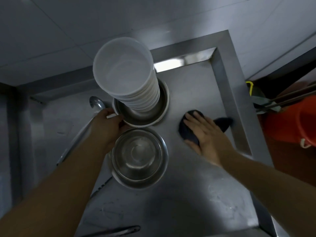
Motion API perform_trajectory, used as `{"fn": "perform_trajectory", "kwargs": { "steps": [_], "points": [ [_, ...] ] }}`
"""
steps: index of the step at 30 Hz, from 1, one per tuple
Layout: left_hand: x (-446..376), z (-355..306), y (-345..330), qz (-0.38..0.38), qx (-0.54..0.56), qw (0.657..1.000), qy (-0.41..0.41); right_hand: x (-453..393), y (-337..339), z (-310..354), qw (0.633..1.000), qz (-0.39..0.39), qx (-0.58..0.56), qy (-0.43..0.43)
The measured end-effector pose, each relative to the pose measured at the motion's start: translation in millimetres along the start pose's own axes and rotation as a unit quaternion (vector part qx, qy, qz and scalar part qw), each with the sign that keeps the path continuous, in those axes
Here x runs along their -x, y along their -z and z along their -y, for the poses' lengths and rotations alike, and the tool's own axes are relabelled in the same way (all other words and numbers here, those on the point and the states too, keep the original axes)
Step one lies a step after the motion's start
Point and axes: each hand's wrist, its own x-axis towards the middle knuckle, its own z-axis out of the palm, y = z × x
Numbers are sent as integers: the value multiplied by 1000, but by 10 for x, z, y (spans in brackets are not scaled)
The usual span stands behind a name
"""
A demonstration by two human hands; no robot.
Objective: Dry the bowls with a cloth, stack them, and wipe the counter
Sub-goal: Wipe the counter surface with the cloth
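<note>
The drying and stacking look done, I think; the white bowls (pixel 126 72) stand in a tall pile inside a metal bowl (pixel 142 115), and wiping is under way; the right hand (pixel 203 132) presses flat, fingers spread, on the dark cloth (pixel 189 134); the cloth lies under the fingers on the counter (pixel 188 177), its long side pointing past the fingertips toward the counter's raised edge; the left hand (pixel 109 127) curls its fingers on the metal bowl's rim; another metal bowl (pixel 138 158) sits just below.
</note>
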Motion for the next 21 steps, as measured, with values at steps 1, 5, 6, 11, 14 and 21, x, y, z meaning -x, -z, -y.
{"fn": "perform_trajectory", "kwargs": {
  "steps": [1, 5, 6, 11, 14, 21],
  "points": [
    [3, 6, -56, -6, -1, 1000, -4, 196, -5, 23, 1000, -7, -2, -13],
    [29, 19, -348, -14, 28, 999, -13, 976, -87, 205, 999, 16, 5, -44],
    [34, 24, -430, -16, 33, 999, -15, 1154, -105, 256, 998, 27, 9, -52],
    [96, 34, -858, -9, 34, 999, -28, 1652, -194, 449, 995, 44, 20, -90],
    [164, 33, -1110, 0, 50, 998, -29, 1691, -203, 492, 994, 39, 28, -96],
    [248, 53, -1615, 45, 66, 997, 1, 1687, -206, 510, 995, 14, 28, -95]
  ]
}}
